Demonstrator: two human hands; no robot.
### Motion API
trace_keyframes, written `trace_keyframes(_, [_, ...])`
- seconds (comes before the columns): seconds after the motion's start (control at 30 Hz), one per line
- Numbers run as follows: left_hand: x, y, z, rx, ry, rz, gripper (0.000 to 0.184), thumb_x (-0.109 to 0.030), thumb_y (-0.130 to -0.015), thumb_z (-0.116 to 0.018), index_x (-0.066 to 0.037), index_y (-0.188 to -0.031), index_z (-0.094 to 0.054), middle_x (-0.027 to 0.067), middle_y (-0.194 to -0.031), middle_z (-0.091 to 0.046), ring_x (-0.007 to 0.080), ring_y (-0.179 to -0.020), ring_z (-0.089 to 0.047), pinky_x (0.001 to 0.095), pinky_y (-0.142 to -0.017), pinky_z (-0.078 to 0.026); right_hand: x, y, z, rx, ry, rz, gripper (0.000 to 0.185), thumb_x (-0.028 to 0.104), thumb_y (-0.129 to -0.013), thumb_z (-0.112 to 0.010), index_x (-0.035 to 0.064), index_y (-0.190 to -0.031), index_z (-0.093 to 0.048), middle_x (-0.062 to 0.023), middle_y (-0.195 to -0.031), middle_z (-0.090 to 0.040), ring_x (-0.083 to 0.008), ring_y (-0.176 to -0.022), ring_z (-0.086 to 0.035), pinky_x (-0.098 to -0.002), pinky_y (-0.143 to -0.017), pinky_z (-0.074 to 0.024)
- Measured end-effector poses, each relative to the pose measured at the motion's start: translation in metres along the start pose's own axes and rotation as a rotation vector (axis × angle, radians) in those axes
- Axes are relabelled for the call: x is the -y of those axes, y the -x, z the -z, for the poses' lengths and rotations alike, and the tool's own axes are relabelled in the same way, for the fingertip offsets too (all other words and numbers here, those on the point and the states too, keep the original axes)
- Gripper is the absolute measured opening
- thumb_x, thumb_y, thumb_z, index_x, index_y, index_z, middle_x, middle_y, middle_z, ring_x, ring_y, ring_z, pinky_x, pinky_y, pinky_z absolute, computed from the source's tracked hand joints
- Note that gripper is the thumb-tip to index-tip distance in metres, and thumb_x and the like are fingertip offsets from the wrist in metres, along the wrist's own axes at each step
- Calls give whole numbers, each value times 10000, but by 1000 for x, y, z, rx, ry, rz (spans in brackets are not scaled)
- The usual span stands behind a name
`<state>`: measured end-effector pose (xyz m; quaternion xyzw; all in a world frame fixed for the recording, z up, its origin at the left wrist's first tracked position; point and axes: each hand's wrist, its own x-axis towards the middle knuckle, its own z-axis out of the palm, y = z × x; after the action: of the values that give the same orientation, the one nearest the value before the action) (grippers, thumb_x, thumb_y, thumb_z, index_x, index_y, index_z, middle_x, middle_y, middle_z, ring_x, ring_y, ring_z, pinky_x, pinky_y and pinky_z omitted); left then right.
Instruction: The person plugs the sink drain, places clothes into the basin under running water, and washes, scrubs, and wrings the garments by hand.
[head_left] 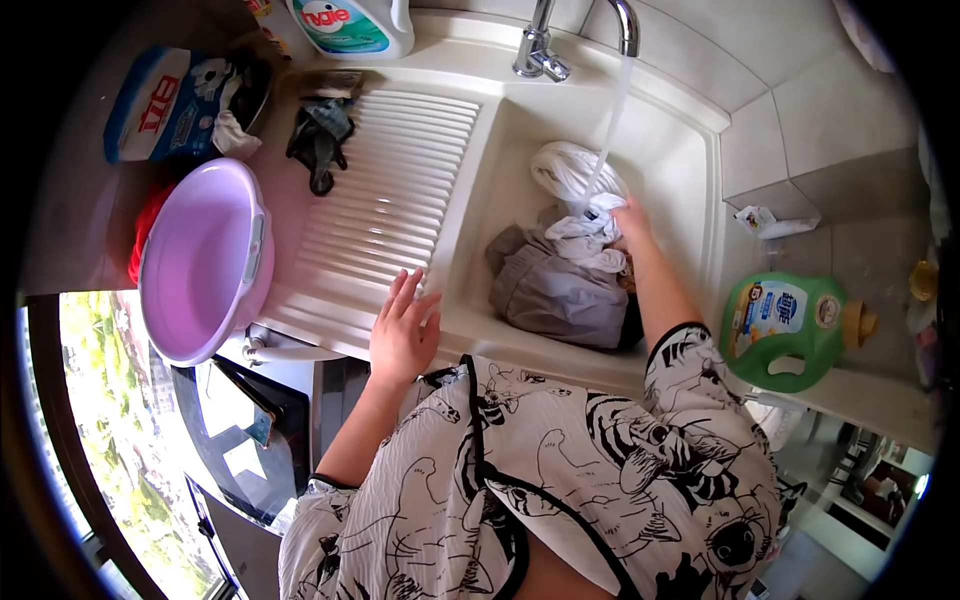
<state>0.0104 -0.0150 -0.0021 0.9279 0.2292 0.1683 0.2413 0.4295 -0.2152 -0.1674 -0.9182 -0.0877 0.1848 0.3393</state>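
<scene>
In the basin of the sink [640, 110] lies a heap of wet laundry. My right hand [630, 222] is closed on a white garment [583, 235], its fingers partly hidden by the folds. A stream of water from the tap [627, 40] falls onto this cloth. Grey-brown fabric [560, 295] bunches below it, and a rolled white cloth [560, 168] lies behind. My left hand [404, 330] rests with fingers spread at the front end of the ribbed washboard [390, 190], holding nothing.
Left of the washboard stands a purple basin [195, 270]. A dark crumpled glove-like item [322, 140] lies at the board's far left. A white detergent bottle [350, 30] stands at the back, a blue-and-white packet [150, 105] at the left, and a green detergent jug [785, 330] at the right.
</scene>
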Motion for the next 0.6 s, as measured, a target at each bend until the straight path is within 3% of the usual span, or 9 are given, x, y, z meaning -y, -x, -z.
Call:
trace_keyframes(0.03, [0, 2, 0, -3, 4, -4, 237, -93, -772, -612, -107, -1008, -622, 109, -1299, -498, 331, -1238, -432, 408, -939, -434, -9, -8, -4, 6, 5, 5, 369, 209, -764, -627, 33, -1082, -560, -174, -999, -614, -275, -940, -582, -349, -805, -454])
trace_keyframes(0.1, [0, 2, 0, -1, 17, 1, 230, -90, -770, -612, -103, -999, -621, 109, -1289, -507, 329, -1233, -439, 406, -936, -436, -13, -4, -7, -50, -459, -133, 374, 214, -781, -619, 42, -1105, -547, -152, -1015, -608, -270, -958, -580, -368, -816, -461])
trace_keyframes(0.13, [-1, 1, 1, -2, 31, -4, 222, -86, -768, -613, -99, -990, -620, 109, -1279, -516, 328, -1228, -445, 404, -932, -439, -18, 0, -5, -53, -460, -142, 374, 214, -781, -619, 42, -1105, -547, -152, -1015, -608, -270, -958, -580, -368, -816, -461])
trace_keyframes(0.2, [-3, 0, 0, -11, 30, -13, 216, -77, -764, -614, -95, -979, -621, 113, -1259, -531, 326, -1216, -458, 401, -923, -445, 16, 21, 17, -17, -795, -341, 338, 191, -838, -601, 46, -1134, -525, -107, -1061, -596, -272, -962, -578, -425, -769, -487])
trace_keyframes(0.23, [-1, 1, -1, -7, 24, -14, 212, -74, -761, -615, -95, -972, -623, 111, -1248, -540, 327, -1209, -465, 401, -917, -448, 19, 14, 20, 19, -871, -454, 296, 229, -860, -585, 83, -1113, -543, -83, -1069, -595, -235, -946, -589, -384, -770, -497])
trace_keyframes(0.4, [0, 2, 0, -5, 38, -8, 201, -73, -762, -613, -101, -960, -633, 104, -1211, -568, 319, -1193, -484, 398, -909, -454, 67, 34, 33, 331, -1239, -331, 273, 276, -860, -587, 124, -1085, -558, -44, -1009, -596, -179, -920, -578, -345, -740, -475])
trace_keyframes(0.5, [-1, 2, -1, -16, 47, 0, 196, -77, -764, -613, -105, -956, -637, 100, -1204, -574, 309, -1191, -488, 396, -903, -459, 58, 15, 30, 68, -755, -235, 352, 313, -832, -611, 105, -1111, -557, -65, -1035, -604, -225, -959, -573, -375, -788, -461])
trace_keyframes(0.53, [-1, 1, 0, -6, 43, 7, 182, -70, -769, -609, -99, -945, -642, 98, -1201, -578, 308, -1193, -487, 394, -905, -459, 49, 10, 23, 66, -759, -227, 352, 313, -832, -611, 105, -1111, -557, -65, -1035, -604, -225, -959, -573, -375, -788, -461])
trace_keyframes(0.6, [-2, 1, 1, -6, 40, 27, 168, -64, -775, -605, -92, -935, -648, 97, -1199, -582, 308, -1194, -487, 392, -906, -458, 48, 14, 15, -623, 87, -159, 372, 297, -814, -613, 94, -1121, -552, -94, -1072, -601, -287, -1011, -559, -417, -844, -436])
